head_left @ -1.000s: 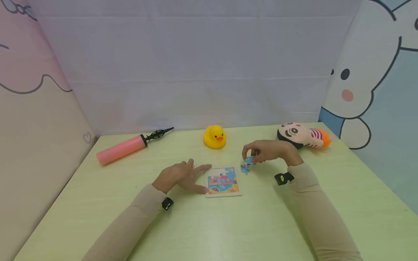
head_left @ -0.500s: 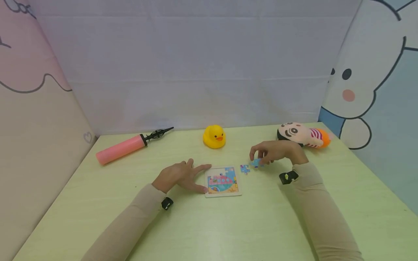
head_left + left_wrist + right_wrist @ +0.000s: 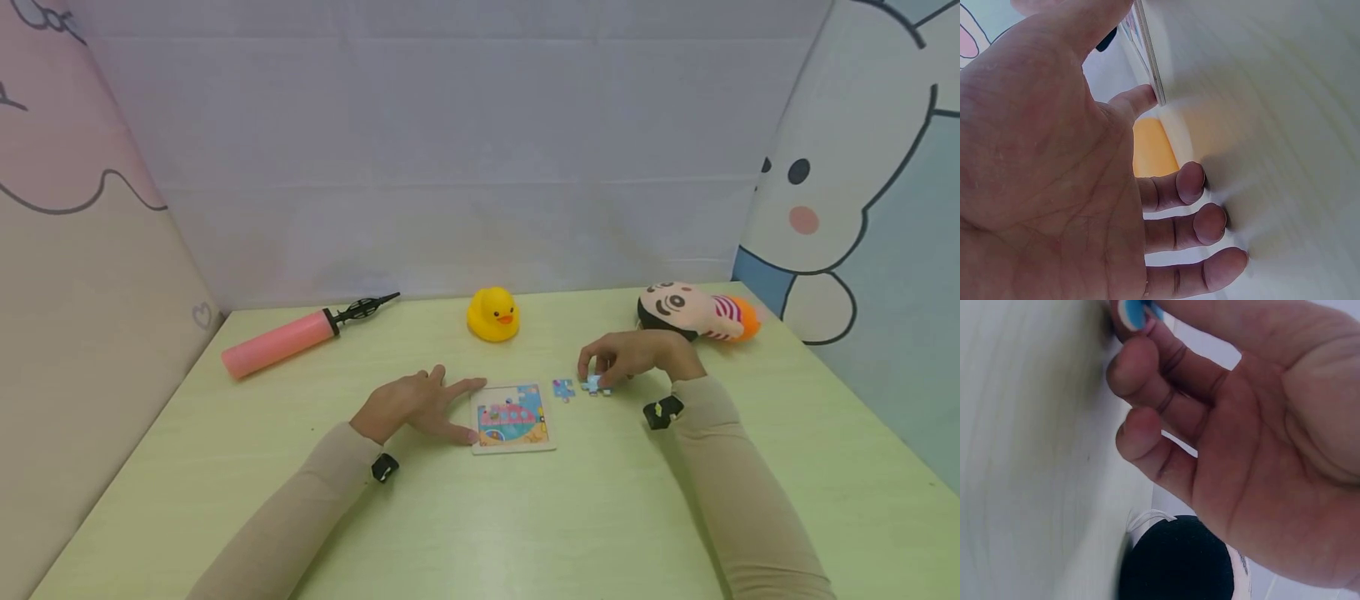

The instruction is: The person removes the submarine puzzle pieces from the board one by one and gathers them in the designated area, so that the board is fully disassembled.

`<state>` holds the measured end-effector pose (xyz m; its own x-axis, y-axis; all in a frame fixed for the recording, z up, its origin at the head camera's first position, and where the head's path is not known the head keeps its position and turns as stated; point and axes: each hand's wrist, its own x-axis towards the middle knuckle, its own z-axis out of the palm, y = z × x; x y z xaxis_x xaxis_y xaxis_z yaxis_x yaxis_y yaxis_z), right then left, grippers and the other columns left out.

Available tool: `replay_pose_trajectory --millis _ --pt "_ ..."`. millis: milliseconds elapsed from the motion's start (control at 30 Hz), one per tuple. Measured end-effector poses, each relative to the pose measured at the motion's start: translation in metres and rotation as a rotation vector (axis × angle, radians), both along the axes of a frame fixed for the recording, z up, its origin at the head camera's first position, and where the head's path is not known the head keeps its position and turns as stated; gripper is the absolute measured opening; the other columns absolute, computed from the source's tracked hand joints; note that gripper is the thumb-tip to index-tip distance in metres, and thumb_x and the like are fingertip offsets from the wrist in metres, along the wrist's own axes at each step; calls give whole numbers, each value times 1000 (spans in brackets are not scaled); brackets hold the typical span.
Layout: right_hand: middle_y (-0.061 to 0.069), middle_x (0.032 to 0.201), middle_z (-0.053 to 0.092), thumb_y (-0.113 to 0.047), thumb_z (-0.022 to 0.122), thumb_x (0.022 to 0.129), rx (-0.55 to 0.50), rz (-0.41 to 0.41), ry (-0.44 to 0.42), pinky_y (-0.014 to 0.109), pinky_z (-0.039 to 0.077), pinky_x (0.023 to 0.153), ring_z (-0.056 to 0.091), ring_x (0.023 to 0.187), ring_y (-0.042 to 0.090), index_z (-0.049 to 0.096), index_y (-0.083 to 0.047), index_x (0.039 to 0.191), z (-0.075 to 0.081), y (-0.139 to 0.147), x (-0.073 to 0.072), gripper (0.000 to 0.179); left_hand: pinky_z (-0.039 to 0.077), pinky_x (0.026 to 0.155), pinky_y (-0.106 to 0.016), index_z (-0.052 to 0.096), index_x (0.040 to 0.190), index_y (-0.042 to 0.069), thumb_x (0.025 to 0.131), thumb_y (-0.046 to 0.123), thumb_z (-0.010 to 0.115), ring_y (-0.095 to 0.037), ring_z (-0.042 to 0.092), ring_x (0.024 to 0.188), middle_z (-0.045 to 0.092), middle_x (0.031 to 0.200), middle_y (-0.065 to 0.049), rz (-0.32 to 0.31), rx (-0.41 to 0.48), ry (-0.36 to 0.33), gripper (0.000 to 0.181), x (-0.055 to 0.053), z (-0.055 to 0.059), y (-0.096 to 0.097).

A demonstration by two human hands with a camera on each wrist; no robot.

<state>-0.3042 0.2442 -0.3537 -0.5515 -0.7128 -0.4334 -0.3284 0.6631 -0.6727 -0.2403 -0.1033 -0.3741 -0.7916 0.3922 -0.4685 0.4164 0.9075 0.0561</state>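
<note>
A square jigsaw puzzle tray [image 3: 513, 451] with a pink and teal submarine picture lies mid-table; its upper left part shows no pieces. My left hand [image 3: 416, 406] touches the tray's left side with thumb and forefinger spread straight. In the left wrist view, the other fingers [image 3: 1210, 224] reach to the tabletop. Right of the tray, my right hand [image 3: 633, 353] pinches a blue jigsaw piece [image 3: 595, 386], tilted and close to the table. In the right wrist view only a bit of that piece [image 3: 1132, 314] shows. A second blue jigsaw piece [image 3: 563, 389] lies between it and the tray.
A yellow rubber duck [image 3: 492, 315] sits behind the tray. A pink hand pump [image 3: 281, 343] with a black nozzle lies at the back left. A plush doll [image 3: 678, 308] lies at the back right, just behind my right hand. White fabric walls off the rear edge.
My right hand has carried the blue jigsaw piece to the right, off the second piece, then lower and a little nearer. The left hand and tray have stayed in place.
</note>
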Motion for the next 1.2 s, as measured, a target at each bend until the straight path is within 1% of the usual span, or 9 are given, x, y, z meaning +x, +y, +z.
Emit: replay_pose_trajectory --millis 267,433,567,633,767,867,967,1100,1200 --pt "7 81 57 2 66 93 -22 -7 12 22 35 56 41 62 10 65 -2 110 -1 -2 -1 17 48 90 -55 17 158 46 82 78 58 -37 48 121 36 146 -20 9 -19 13 91 -4 -8 -1" --pt "4 77 54 3 66 92 -19 -17 19 22 35 57 40 61 10 65 -2 109 -2 -3 0 17 48 90 -55 19 158 44 83 75 59 -38 48 122 36 146 -20 8 -10 7 90 -1 -4 0" --pt "1 73 50 4 64 93 -12 -17 18 22 34 57 39 60 9 64 -1 109 -1 -4 1 17 49 89 -55 18 158 45 83 76 59 -38 48 121 36 145 -20 12 -11 6 91 0 -3 0" --pt "1 71 49 4 63 94 -10 -18 14 23 34 57 38 59 9 64 0 110 -1 -4 2 17 49 89 -54 17 158 47 83 77 58 -36 48 122 36 145 -19 13 -22 7 91 0 -4 0" --pt "1 71 49 3 62 96 -13 -11 17 23 34 57 38 59 10 64 0 112 -1 -3 2 17 50 88 -55 19 158 46 82 76 59 -37 49 121 37 144 -19 13 -6 6 91 0 -2 0" --pt "2 70 49 3 61 96 -21 -4 37 23 34 56 37 58 9 64 0 112 -1 -4 1 17 49 87 -55 21 157 45 82 75 60 -38 49 120 38 143 -19 14 11 2 90 1 -1 0" --pt "1 69 47 4 60 95 -37 8 62 23 33 55 36 57 10 64 0 112 -2 -7 0 18 49 87 -54 19 158 46 83 76 59 -36 49 119 38 142 -19 12 0 -3 90 1 -1 -1" --pt "-1 70 44 5 59 94 -44 39 112 25 35 60 38 60 10 65 -2 112 -4 -15 0 20 49 88 -55 18 158 45 83 76 59 -38 48 121 36 144 -20 11 0 -4 90 1 -2 -1" --pt "-1 69 44 6 59 94 -55 65 129 26 36 62 38 61 12 66 -3 112 -6 -22 0 22 49 88 -55 20 158 45 83 76 60 -38 48 120 37 144 -20 11 13 3 90 1 -2 -1"
